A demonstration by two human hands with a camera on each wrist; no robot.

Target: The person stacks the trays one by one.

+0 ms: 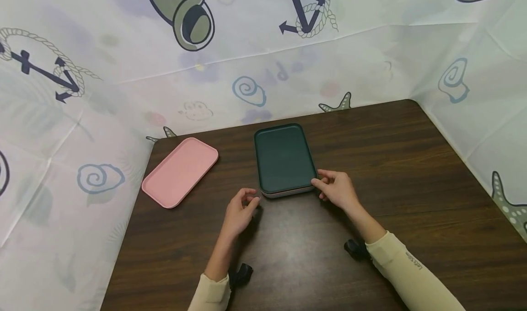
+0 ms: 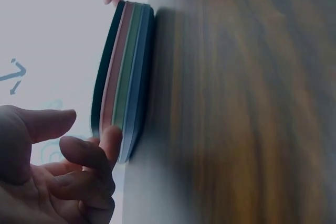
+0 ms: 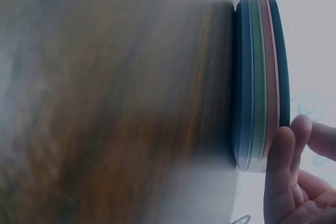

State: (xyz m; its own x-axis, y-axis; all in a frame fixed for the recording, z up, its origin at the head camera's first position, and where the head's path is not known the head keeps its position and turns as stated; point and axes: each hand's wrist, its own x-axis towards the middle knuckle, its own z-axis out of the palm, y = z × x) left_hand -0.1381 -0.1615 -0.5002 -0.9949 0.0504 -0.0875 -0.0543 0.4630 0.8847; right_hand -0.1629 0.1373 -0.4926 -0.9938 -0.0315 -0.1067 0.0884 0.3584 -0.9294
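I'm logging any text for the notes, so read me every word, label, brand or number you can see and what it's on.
Small dark print on the right sleeve: too small to read.
Faint "p"-like shape on the printed backdrop: blurred, not readable as a word.
Stack of trays, pink tray, table: no text.

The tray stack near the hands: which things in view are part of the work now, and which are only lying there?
In use:
- stack of trays, dark green on top, with pink, light green and blue edges below it
- right hand, fingers at the stack's near right corner
- left hand, fingertips by its near left corner

Lying about:
- single pink tray, apart to the left
- wooden table
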